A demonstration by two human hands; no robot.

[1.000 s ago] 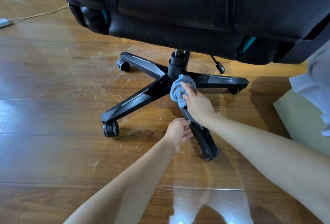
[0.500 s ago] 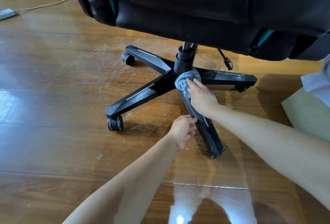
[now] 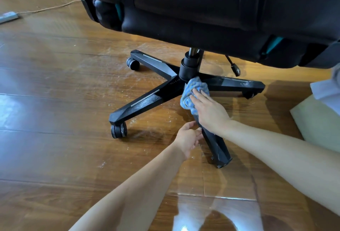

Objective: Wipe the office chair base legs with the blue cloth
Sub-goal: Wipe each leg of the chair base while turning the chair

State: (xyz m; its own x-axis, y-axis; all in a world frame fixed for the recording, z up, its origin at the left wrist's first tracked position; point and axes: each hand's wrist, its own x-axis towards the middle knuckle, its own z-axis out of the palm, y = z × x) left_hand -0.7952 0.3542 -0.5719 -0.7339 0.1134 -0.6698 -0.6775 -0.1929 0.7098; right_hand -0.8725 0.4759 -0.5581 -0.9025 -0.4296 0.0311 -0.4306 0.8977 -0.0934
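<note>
A black office chair stands on the wooden floor, its star-shaped base (image 3: 147, 100) spreading from the central column (image 3: 190, 67). My right hand (image 3: 209, 111) presses the bunched blue cloth (image 3: 193, 90) onto the near leg (image 3: 217, 146), close to the hub. My left hand (image 3: 187, 138) cups the left side of that same leg lower down, fingers curled against it. The near leg's far end has no visible wheel. Other legs reach left, back-left and right, with casters (image 3: 118, 130) at their ends.
The black seat (image 3: 211, 9) overhangs the base from above, with a lever (image 3: 233, 67) hanging under it. A pale cushion-like block (image 3: 320, 122) lies at the right. A power strip (image 3: 8, 17) and cable lie at the far left. The floor shows dusty smears.
My right hand has slid the cloth slightly back down the near leg from the hub. The left hand has stayed on the leg. The view has shifted a little.
</note>
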